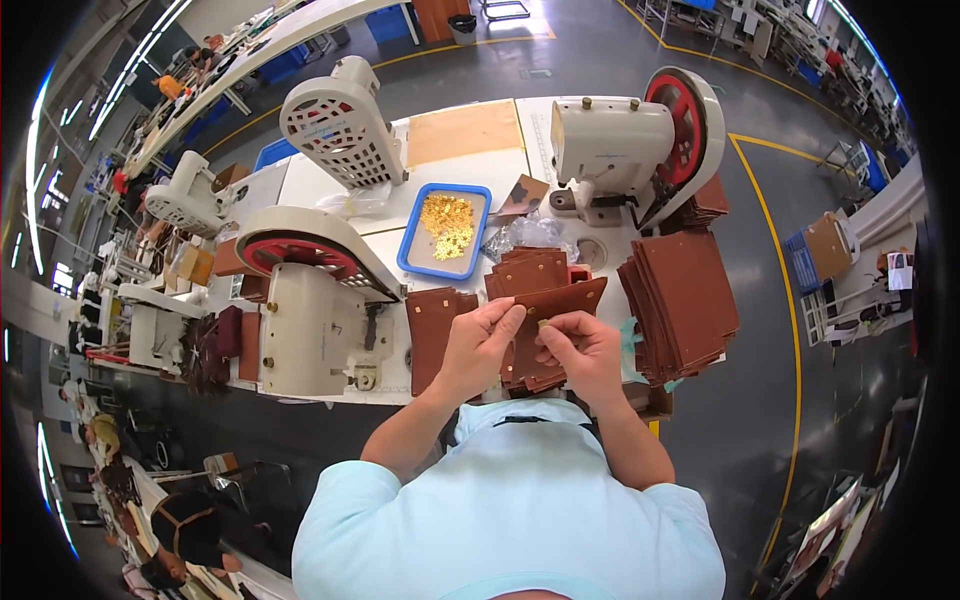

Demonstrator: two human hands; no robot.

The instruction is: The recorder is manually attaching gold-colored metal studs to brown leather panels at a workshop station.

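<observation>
My left hand (474, 347) pinches the left edge of a brown leather panel (562, 300), which is tilted up above a stack. Beside it, my right hand (590, 355) has thumb and forefinger closed on a small gold-coloured metal piece (543, 323); its exact kind is too small to tell. Under and behind the panel lies a stack of brown leather pieces (528, 270) with small gold fittings on them. A blue-rimmed tray (404, 256) holds many loose gold pieces (448, 224) beyond my left hand.
A white machine (305, 330) stands at left, another (612, 140) with a red wheel at far right. Tall leather stacks (690, 300) sit to the right, a lower one (428, 328) to the left. Clear plastic bags (528, 236) lie behind the middle stack.
</observation>
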